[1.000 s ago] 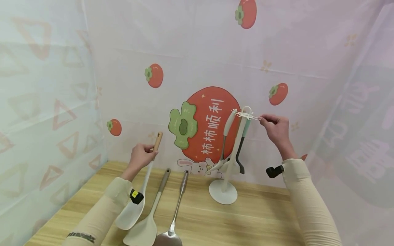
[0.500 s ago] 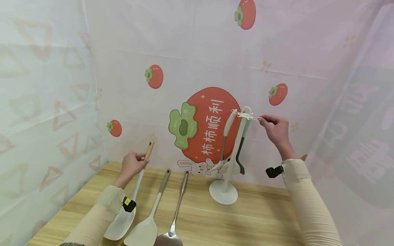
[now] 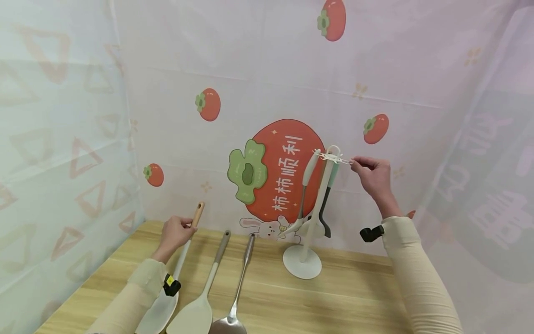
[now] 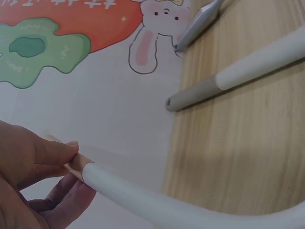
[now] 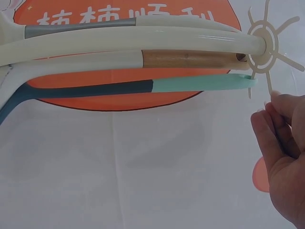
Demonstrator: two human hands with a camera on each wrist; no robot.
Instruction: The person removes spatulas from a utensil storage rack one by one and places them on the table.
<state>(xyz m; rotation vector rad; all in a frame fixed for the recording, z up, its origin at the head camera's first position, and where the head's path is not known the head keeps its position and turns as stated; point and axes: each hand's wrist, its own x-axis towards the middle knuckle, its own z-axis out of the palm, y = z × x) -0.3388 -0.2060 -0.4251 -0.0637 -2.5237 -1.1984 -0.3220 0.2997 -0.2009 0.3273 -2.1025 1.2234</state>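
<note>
My left hand (image 3: 174, 235) pinches the wooden handle of a white spatula (image 3: 181, 260), whose broad head lies low at the left, partly behind the sleeve. In the left wrist view, thumb and fingers close round the handle just above its white shaft (image 4: 128, 191). My right hand (image 3: 373, 177) pinches one hook of the white rotating utensil rack (image 3: 318, 204). From its hooks hang a grey-handled utensil (image 3: 310, 169), a mint-handled one (image 5: 200, 84) and a wooden-handled one (image 5: 190, 59), their handles up at the hook ring (image 5: 267, 43).
A cream spatula with a grey-brown handle (image 3: 223, 246) and a steel ladle-like utensil (image 3: 243, 273) lie on the wooden table (image 3: 354, 301), right of the held spatula. The rack's round base (image 3: 296, 269) stands near the back. A printed cloth wall (image 3: 258, 69) closes off the back.
My left hand has moved left and down with the white spatula, whose head has shifted toward the table's lower left. The right hand keeps its pinch on the rack's hook.
</note>
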